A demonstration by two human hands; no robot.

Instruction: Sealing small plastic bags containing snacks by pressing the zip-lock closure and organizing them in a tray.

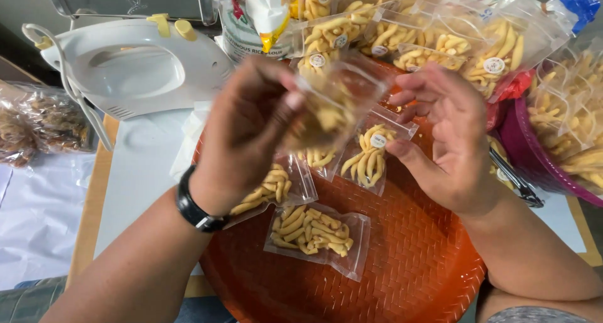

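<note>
My left hand (246, 131), with a black band on the wrist, grips a small clear bag of yellow stick snacks (333, 106) held above a round orange woven tray (408, 260); the bag is blurred. My right hand (449, 138) hovers just right of that bag with fingers spread and nothing in it. On the tray lie more filled clear bags: one near the front (314, 232), one under my left wrist (267, 188), one with a round sticker (370, 153) beside my right thumb.
Several sealed snack bags are piled at the back (440, 43) and at the right edge in a purple bowl (534, 166). A white sealing appliance (135, 69) stands at back left. A bag of brown snacks (38, 125) lies at far left. Metal tongs (515, 182) rest by the bowl.
</note>
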